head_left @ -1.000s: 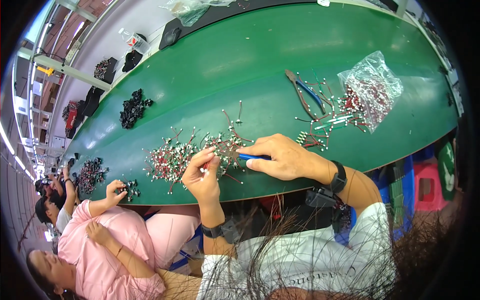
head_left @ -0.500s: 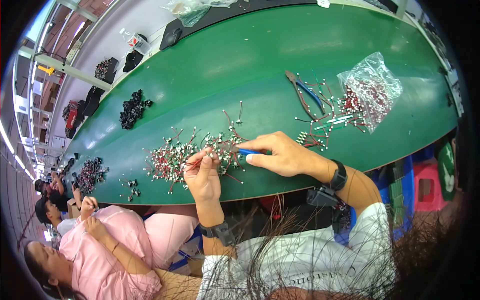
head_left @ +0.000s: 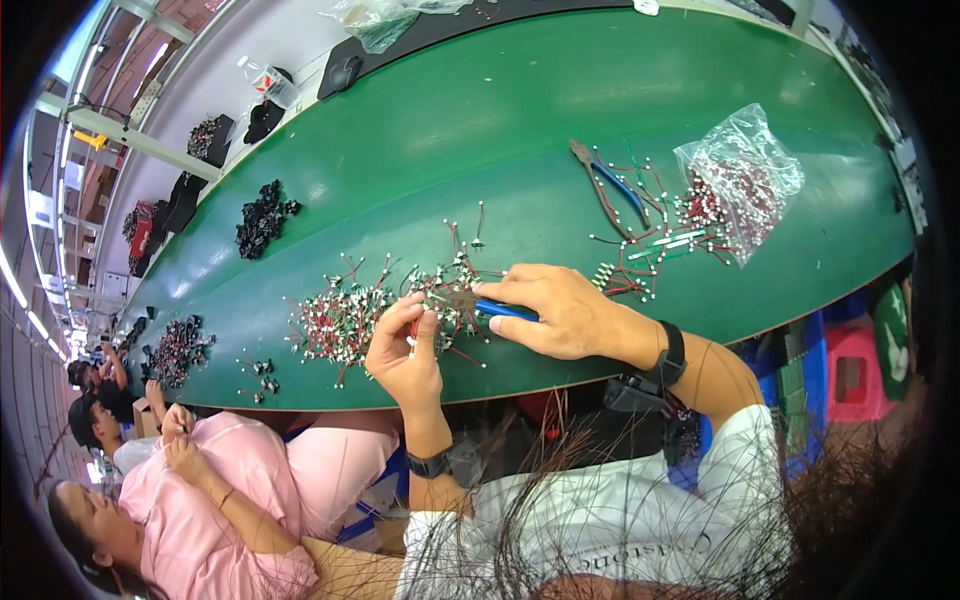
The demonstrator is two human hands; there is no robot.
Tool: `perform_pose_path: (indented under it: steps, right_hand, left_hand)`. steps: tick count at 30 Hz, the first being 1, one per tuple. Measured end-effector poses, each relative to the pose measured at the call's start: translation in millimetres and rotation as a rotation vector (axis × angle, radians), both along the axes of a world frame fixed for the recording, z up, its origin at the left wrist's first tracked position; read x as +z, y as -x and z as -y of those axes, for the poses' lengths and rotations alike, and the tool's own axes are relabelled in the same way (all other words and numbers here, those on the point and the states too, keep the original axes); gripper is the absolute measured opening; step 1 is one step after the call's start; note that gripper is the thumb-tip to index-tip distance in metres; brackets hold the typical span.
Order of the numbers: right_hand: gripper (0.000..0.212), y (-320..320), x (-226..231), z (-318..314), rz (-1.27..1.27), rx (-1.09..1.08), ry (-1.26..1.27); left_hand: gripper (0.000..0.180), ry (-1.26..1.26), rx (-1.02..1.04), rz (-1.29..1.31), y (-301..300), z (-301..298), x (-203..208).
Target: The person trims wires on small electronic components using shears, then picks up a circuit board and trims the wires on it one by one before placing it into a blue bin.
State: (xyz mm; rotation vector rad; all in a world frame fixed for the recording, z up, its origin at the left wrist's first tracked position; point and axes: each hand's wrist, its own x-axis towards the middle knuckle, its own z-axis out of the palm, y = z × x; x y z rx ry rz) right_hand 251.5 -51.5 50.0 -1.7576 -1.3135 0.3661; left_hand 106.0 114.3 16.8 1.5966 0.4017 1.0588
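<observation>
Plastic bag (head_left: 757,132) of wires (head_left: 738,190) beyond right hand (head_left: 568,312)

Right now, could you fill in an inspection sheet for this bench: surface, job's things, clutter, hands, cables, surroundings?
Surface: glossy green bench, a few pale specks.
Job's things: pile of small wired parts; blue-handled pliers.
Clutter: second pliers lying open near a clear bag of red-and-white pieces; black heap farther left.
Hands: left hand pinches a small part, mostly hidden; right hand grips the blue-handled pliers, tip near the left fingertips.
Cables: short red wires loose around the pile.
Surroundings: co-worker in pink on the left; red stool at right.
</observation>
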Motion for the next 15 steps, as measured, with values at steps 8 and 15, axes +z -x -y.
perform_pose_path:
  steps: [8,15]
  right_hand:
    - [0.041,-2.2,2.1,0.5,-0.019,0.036,0.015]
    - [0.041,-2.5,0.5,0.4,-0.035,0.050,0.019]
  left_hand:
    - [0.019,-0.141,-0.018,0.005,-3.8,0.4,1.7]
    - [0.018,-0.212,-0.009,0.012,-3.5,0.4,4.8]
